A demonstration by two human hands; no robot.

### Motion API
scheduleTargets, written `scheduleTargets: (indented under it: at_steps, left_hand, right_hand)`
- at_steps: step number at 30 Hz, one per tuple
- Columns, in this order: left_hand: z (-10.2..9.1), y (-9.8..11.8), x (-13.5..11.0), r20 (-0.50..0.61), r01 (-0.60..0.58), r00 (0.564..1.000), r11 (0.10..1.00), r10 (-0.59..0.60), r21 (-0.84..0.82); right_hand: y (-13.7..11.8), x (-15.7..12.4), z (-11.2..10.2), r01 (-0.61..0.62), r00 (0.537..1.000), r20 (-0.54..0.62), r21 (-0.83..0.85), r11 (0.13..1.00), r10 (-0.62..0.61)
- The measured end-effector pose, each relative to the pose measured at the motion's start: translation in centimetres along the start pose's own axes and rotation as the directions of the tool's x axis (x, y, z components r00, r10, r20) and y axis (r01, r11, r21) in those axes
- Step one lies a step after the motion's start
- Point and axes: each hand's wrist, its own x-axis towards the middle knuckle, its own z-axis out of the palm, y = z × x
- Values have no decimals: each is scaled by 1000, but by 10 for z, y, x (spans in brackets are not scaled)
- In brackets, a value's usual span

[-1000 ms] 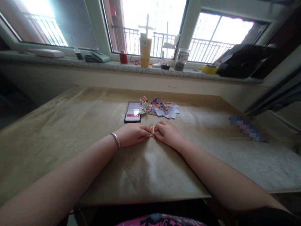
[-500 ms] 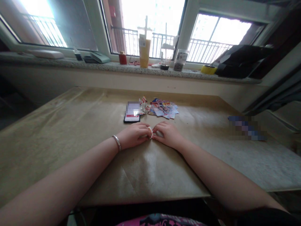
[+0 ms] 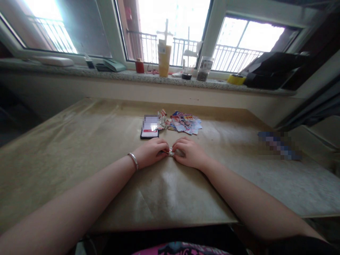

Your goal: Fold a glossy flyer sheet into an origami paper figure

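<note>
Between my two hands is a small whitish piece of folded paper [image 3: 171,152], mostly covered by fingers. My left hand [image 3: 152,152], with a silver bracelet [image 3: 133,161] at the wrist, pinches its left side. The fingers of my right hand [image 3: 190,152] are closed on its right side. Both hands rest low over the tan table cover [image 3: 111,141]. Just beyond them lie a phone [image 3: 150,132] with a lit screen, some crumpled or folded paper pieces [image 3: 164,122] and a fanned pile of printed paper sheets [image 3: 187,122].
A blurred blue flat item [image 3: 278,145] lies at the table's right. Along the windowsill [image 3: 106,73] stand a cup of yellow drink [image 3: 164,60], a red jar [image 3: 139,66], a clear cup [image 3: 204,69], yellow tape [image 3: 236,79] and a black bag [image 3: 268,72].
My fingers have shifted slightly on the small paper piece, and it now looks flatter and lower between them. The other things on the table stay in place.
</note>
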Motion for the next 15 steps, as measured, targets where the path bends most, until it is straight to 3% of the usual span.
scheduleTargets:
  at_steps: [15]
  left_hand:
    - [0,1,1,-14,13,1000,1000,-13,3]
  right_hand:
    - [1,2,4,-22,1000,-12,50,998,22]
